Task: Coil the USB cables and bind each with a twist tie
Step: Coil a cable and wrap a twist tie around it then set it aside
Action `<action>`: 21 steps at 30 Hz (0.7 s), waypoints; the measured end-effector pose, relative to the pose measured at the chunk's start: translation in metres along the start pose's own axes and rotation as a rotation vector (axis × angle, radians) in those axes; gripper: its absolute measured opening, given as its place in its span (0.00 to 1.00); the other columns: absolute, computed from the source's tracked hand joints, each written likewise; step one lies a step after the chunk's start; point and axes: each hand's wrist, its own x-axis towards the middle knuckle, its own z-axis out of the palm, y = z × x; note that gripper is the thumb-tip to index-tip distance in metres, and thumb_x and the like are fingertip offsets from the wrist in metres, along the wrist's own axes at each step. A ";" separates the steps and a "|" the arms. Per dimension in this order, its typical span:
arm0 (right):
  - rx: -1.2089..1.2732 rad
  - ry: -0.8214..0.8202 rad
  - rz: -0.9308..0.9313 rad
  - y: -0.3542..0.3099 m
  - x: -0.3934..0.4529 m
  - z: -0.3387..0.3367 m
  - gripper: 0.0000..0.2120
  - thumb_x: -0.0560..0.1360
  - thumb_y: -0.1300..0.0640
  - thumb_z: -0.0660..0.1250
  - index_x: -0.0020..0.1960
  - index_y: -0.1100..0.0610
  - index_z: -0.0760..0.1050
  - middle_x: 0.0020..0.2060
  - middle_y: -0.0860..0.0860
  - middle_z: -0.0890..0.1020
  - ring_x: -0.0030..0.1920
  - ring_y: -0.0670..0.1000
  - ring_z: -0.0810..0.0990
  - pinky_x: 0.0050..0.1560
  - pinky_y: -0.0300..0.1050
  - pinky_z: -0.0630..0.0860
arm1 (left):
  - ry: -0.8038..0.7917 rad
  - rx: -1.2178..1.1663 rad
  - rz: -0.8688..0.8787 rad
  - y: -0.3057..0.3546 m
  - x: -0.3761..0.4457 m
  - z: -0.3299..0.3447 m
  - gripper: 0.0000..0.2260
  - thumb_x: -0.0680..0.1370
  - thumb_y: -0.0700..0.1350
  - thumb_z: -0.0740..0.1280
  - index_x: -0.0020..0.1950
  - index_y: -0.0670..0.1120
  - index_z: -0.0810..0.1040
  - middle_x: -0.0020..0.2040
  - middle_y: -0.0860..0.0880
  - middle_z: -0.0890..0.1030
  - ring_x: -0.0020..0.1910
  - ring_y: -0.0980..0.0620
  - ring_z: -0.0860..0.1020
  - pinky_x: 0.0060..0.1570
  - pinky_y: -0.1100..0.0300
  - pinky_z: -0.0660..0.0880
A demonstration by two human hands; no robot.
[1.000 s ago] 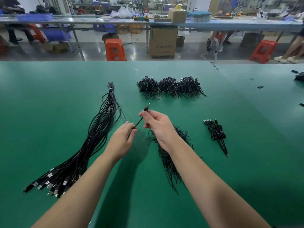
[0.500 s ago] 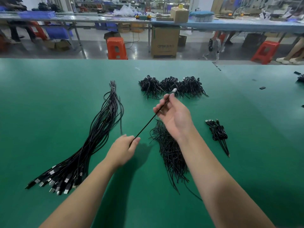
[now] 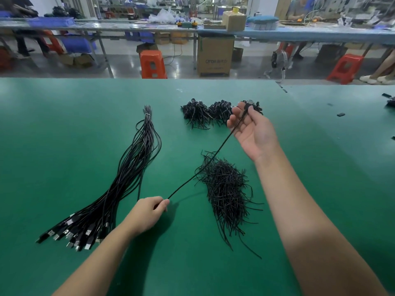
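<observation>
**Q:** Where one USB cable (image 3: 201, 169) is drawn taut between two hands, which way does it run, and how is it held?

**A:** Its long axis runs diagonally, from the left hand (image 3: 147, 212) nearer the front edge of the green table (image 3: 64, 124) up and away to the right hand (image 3: 252, 129) nearer the far edge. The left hand pinches the cable between thumb and curled fingers. The right hand holds the connector end at its fingertips, palm turned toward the camera, the other fingers loosely spread. The span hangs above the table and crosses over the far end of the twist-tie pile (image 3: 226, 193).

**Q:** Which hand is better placed for the coiling?

**A:** As a judgement: the right hand holds the free end and is raised, so loops would likely be gathered toward it, with the left hand feeding cable. The uncoiled cable bundle (image 3: 128, 178) lies to the left of the left hand, its plugs fanned toward the front-left corner.

**Q:** What cannot be made out?

**A:** The cable's trailing part behind the left hand is hidden, so whether it joins the bundle cannot be told. The right hand covers part of the finished coils (image 3: 207, 113) toward the far edge, so their number is uncertain. The connector type is too small to read.
</observation>
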 end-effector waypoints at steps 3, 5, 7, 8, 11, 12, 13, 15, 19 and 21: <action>-0.173 -0.035 0.014 0.006 -0.005 0.000 0.11 0.84 0.57 0.57 0.57 0.60 0.75 0.47 0.58 0.86 0.45 0.54 0.84 0.50 0.49 0.82 | -0.086 0.121 0.012 0.009 -0.003 -0.006 0.17 0.80 0.59 0.62 0.38 0.50 0.77 0.31 0.53 0.77 0.32 0.53 0.76 0.37 0.57 0.74; -0.334 -0.077 0.033 0.012 -0.010 0.001 0.11 0.83 0.58 0.58 0.57 0.62 0.76 0.50 0.59 0.86 0.49 0.54 0.84 0.54 0.50 0.81 | -0.164 0.255 0.082 0.023 -0.004 -0.012 0.18 0.78 0.64 0.62 0.46 0.52 0.81 0.41 0.55 0.82 0.42 0.55 0.80 0.47 0.58 0.77; -0.476 -0.097 0.056 0.022 -0.015 0.005 0.11 0.82 0.59 0.59 0.55 0.62 0.79 0.51 0.57 0.85 0.52 0.53 0.82 0.59 0.53 0.79 | -0.141 0.305 0.169 0.043 -0.003 -0.018 0.22 0.77 0.66 0.62 0.60 0.53 0.80 0.56 0.55 0.82 0.55 0.56 0.79 0.59 0.56 0.75; -0.531 -0.099 0.065 0.028 -0.017 0.009 0.11 0.82 0.59 0.60 0.53 0.61 0.81 0.51 0.56 0.85 0.53 0.52 0.82 0.61 0.54 0.78 | -0.093 0.248 0.199 0.056 -0.001 -0.021 0.24 0.77 0.66 0.62 0.65 0.52 0.78 0.59 0.55 0.81 0.58 0.56 0.78 0.62 0.55 0.74; -0.681 -0.155 0.053 0.041 -0.026 0.019 0.12 0.81 0.59 0.62 0.48 0.54 0.84 0.52 0.50 0.86 0.56 0.48 0.80 0.64 0.52 0.74 | 0.024 -0.065 0.248 0.098 0.004 -0.028 0.25 0.77 0.65 0.63 0.69 0.51 0.75 0.57 0.57 0.80 0.55 0.63 0.78 0.59 0.61 0.75; -0.715 -0.187 0.044 0.045 -0.028 0.022 0.12 0.81 0.58 0.62 0.47 0.53 0.85 0.54 0.48 0.85 0.58 0.47 0.79 0.63 0.51 0.73 | 0.046 -0.134 0.262 0.111 0.007 -0.030 0.24 0.78 0.64 0.62 0.67 0.52 0.75 0.54 0.60 0.80 0.53 0.67 0.78 0.55 0.67 0.74; -0.732 -0.217 0.040 0.047 -0.030 0.025 0.12 0.81 0.57 0.63 0.47 0.52 0.85 0.55 0.46 0.85 0.60 0.45 0.78 0.62 0.49 0.72 | 0.058 -0.188 0.272 0.124 0.009 -0.032 0.22 0.78 0.64 0.62 0.66 0.53 0.77 0.52 0.62 0.81 0.51 0.69 0.78 0.52 0.71 0.73; -0.718 -0.263 0.049 0.051 -0.034 0.028 0.11 0.80 0.55 0.64 0.48 0.50 0.86 0.54 0.43 0.85 0.56 0.42 0.78 0.54 0.45 0.71 | 0.053 -0.292 0.279 0.145 0.015 -0.037 0.19 0.78 0.64 0.60 0.57 0.52 0.80 0.48 0.58 0.83 0.49 0.64 0.80 0.51 0.64 0.76; -0.645 -0.325 0.105 0.054 -0.040 0.028 0.11 0.78 0.53 0.64 0.50 0.50 0.86 0.42 0.49 0.83 0.36 0.43 0.78 0.34 0.38 0.71 | 0.040 -0.394 0.262 0.164 0.020 -0.046 0.22 0.78 0.62 0.56 0.44 0.49 0.82 0.42 0.49 0.85 0.44 0.46 0.82 0.52 0.43 0.77; -0.622 -0.332 0.113 0.055 -0.041 0.026 0.11 0.79 0.55 0.64 0.51 0.52 0.86 0.41 0.51 0.82 0.36 0.43 0.78 0.33 0.36 0.72 | 0.018 -0.414 0.247 0.165 0.021 -0.048 0.24 0.76 0.64 0.54 0.46 0.50 0.83 0.43 0.49 0.86 0.43 0.46 0.82 0.51 0.45 0.78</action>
